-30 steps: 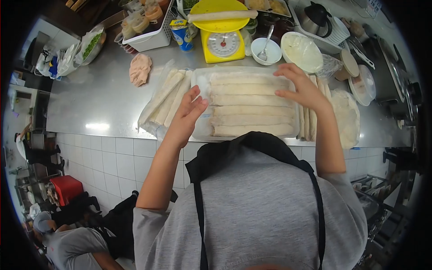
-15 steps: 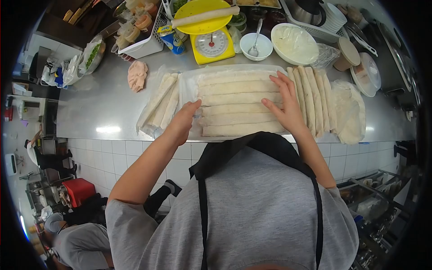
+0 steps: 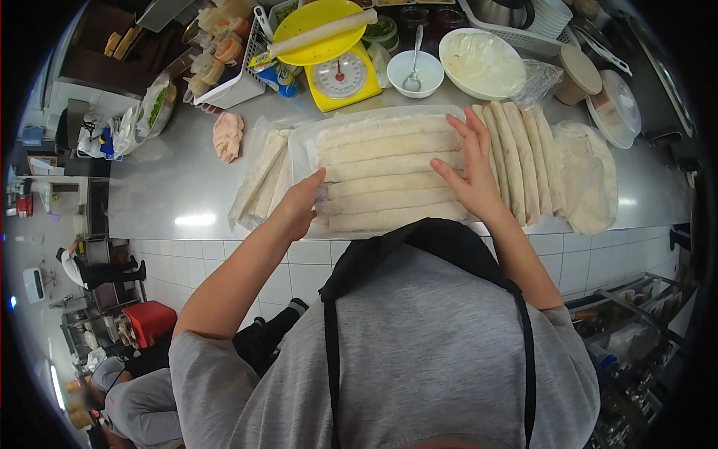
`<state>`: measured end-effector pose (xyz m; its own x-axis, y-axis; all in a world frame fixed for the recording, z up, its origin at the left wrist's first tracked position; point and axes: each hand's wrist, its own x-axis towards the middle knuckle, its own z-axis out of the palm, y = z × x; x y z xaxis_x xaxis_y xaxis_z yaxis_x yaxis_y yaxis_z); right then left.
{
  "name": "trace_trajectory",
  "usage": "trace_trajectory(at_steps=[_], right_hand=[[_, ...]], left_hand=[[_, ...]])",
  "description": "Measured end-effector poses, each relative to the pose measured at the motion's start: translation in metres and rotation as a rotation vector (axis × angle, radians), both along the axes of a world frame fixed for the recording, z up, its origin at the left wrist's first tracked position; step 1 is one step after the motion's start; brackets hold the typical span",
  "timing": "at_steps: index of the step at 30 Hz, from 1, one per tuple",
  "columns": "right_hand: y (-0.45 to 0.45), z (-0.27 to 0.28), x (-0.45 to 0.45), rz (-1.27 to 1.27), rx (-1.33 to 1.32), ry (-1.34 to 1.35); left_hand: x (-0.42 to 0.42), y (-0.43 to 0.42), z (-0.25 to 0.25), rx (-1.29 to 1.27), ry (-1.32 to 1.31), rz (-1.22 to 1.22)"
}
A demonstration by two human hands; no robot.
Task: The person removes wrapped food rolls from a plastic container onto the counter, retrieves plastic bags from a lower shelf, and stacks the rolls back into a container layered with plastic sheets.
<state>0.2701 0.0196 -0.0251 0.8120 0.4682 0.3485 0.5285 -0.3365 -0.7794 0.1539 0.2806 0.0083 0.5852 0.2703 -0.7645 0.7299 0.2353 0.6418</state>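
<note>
Long pale dough rolls (image 3: 389, 163) lie side by side in a shallow, clear plastic-lined tray (image 3: 303, 142) in front of me. At their left ends, my left hand (image 3: 299, 203) is open with fingers stretched forward, some of them hidden. Over the right ends rests my right hand (image 3: 473, 166), its fingers spread apart and nothing gripped. More rolls (image 3: 516, 157) stand upright in a row just right of the tray. Another few rolls (image 3: 263, 179), on plastic sheeting, lie left of it, close to my left hand.
Behind the tray are a yellow scale (image 3: 340, 78) bearing a rolling pin (image 3: 321, 36), a bowl with a spoon (image 3: 415, 75) and a plastic-covered bowl (image 3: 482, 63). A pink cloth (image 3: 228, 137) lies left; wrapped dough (image 3: 587, 179) sits right. Another person (image 3: 142, 404) is at lower left.
My view has shifted slightly, so the counter items sit a little differently in frame. Both hands stay at the two ends of the rolls, with little visible movement.
</note>
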Motion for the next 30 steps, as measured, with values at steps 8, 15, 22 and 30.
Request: trace_trajectory(at_steps=[8,15,22,30], right_hand=[[-0.001,-0.007,0.007,-0.025,0.034,0.053],[-0.004,-0.026,0.009,-0.066,0.154,0.288],[-0.005,-0.028,0.009,-0.066,0.121,0.266],[-0.006,-0.03,0.012,-0.056,0.133,0.233]], left_hand=[[0.012,0.001,0.008,-0.106,0.072,-0.08],[0.016,0.005,-0.005,-0.086,0.057,-0.021],[0.009,0.012,-0.002,-0.19,0.099,-0.09],[0.007,0.007,-0.011,-0.254,0.046,0.014]])
